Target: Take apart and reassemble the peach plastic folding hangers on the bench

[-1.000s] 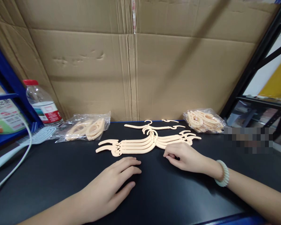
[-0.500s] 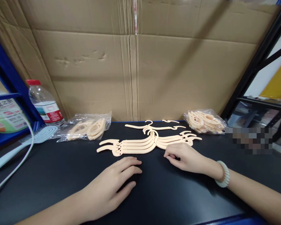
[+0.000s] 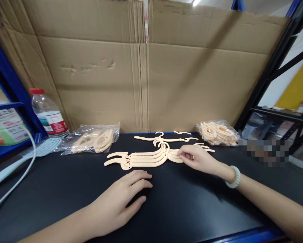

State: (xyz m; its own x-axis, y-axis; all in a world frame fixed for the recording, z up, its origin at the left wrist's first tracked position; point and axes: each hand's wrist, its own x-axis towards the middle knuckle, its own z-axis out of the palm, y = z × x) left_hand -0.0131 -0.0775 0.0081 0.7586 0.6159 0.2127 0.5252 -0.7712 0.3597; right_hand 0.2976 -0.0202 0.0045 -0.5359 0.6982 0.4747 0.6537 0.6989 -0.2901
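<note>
A stack of several cream plastic hangers (image 3: pixel 143 158) lies overlapped on the black table (image 3: pixel 65 182). My right hand (image 3: pixel 198 158), with a pale bead bracelet on its wrist, rests on the right arms of the stack, fingers curled and pinching one hanger. My left hand (image 3: pixel 121 200) lies flat on the table in front of the stack, fingers stretched out, holding nothing. One single hanger (image 3: pixel 166 137) lies apart behind the stack.
Two clear bags of cream plastic parts sit at the back, one bag at the left (image 3: pixel 93 139) and one at the right (image 3: pixel 218 132). A water bottle (image 3: pixel 47 114), a white brush (image 3: pixel 44 146) and a cable lie far left. A cardboard wall (image 3: pixel 146 67) closes the back; shelf posts stand on both sides.
My right hand has moved forward from the bare table onto the right end of the hanger stack and closed on it. The left hand has stayed put.
</note>
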